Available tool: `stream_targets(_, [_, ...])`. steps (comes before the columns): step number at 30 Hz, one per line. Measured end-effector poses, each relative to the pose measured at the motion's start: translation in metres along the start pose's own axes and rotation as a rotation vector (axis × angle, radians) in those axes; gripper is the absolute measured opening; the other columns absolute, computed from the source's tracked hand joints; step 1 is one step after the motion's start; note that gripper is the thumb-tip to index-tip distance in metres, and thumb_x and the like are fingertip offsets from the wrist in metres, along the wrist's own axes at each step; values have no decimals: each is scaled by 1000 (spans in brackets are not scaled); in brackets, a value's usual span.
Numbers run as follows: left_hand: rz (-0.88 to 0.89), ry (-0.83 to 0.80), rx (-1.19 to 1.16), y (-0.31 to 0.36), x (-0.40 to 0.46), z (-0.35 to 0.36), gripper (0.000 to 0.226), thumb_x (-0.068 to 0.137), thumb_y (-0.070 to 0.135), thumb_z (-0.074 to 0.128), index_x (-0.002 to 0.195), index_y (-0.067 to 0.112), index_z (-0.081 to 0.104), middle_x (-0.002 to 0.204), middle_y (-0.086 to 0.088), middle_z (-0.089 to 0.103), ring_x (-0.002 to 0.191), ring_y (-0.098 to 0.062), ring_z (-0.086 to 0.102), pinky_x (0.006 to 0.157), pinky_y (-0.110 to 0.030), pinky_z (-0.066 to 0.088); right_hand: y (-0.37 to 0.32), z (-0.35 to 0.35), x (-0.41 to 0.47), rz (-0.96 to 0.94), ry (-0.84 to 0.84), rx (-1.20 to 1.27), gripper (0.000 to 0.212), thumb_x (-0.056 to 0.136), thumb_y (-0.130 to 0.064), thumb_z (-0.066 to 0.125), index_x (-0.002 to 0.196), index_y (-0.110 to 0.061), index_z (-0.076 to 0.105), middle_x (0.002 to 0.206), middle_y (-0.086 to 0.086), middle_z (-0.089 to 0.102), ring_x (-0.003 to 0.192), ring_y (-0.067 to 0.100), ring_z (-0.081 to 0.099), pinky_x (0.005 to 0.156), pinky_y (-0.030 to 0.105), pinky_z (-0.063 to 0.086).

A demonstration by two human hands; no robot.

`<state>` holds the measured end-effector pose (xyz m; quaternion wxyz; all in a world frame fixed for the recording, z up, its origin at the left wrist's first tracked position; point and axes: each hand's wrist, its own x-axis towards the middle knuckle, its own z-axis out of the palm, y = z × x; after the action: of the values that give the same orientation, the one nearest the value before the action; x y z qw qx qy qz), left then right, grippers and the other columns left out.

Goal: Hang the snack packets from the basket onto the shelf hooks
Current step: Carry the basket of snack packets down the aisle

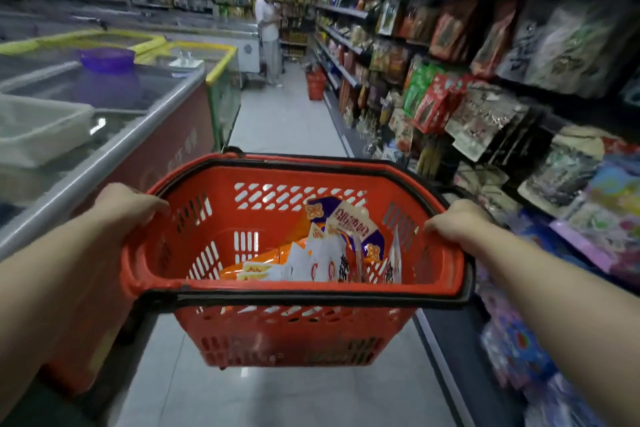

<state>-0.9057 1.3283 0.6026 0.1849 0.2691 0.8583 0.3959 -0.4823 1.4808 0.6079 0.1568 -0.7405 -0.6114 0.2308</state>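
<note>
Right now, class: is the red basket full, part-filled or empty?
Part-filled. A few snack packets lie at the bottom of the basket; its slotted walls show bare above them.

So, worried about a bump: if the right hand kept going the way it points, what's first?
The right hand grips the basket rim; pointing inward, it would probably meet the snack packets first.
</note>
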Motion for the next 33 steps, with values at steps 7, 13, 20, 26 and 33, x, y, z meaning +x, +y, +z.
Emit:
stream_targets(7, [61, 45, -52, 107, 192, 59, 20, 66, 14, 81, 61, -1, 67, 51, -15, 59, 49, -26, 54, 57, -33, 45, -125, 8, 180, 17, 29, 58, 38, 69, -29, 77, 95, -3, 69, 89, 13, 67, 72, 27, 60, 63, 26, 45])
stream_targets(13, [71, 68, -126, 184, 348, 124, 17, 66, 12, 81, 62, 1, 68, 51, -13, 60, 47, -25, 53, 51, -27, 41, -228, 28, 361, -21, 54, 49, 49, 67, -31, 79, 107, -7, 66, 97, 12, 68, 87, 30, 66, 68, 26, 47])
stream_targets(20, [1, 86, -151, 266, 535, 195, 14, 68, 10, 79, 65, 1, 69, 57, -13, 65, 51, -26, 59, 50, -28, 46, -357, 60, 571, -88, -7, -9, 63, 71, -30, 80, 122, -2, 58, 106, 17, 67, 89, 31, 66, 75, 33, 54])
stream_targets(26, [-25, 74, -159, 322, 705, 244, 13, 68, 7, 78, 61, 2, 69, 52, -10, 65, 48, -22, 60, 46, -25, 42, -473, 100, 715, -90, -26, 12, 30, 71, -26, 80, 72, -4, 60, 70, 10, 61, 62, 25, 60, 46, 25, 38])
stream_targets(33, [35, 20, -110, 393, 951, 308, 14, 67, 11, 81, 67, 1, 71, 61, -16, 68, 55, -27, 63, 49, -27, 45, -596, 171, 885, -26, -38, -59, 31, 72, -32, 78, 74, -6, 62, 76, 9, 65, 68, 23, 63, 49, 24, 42])
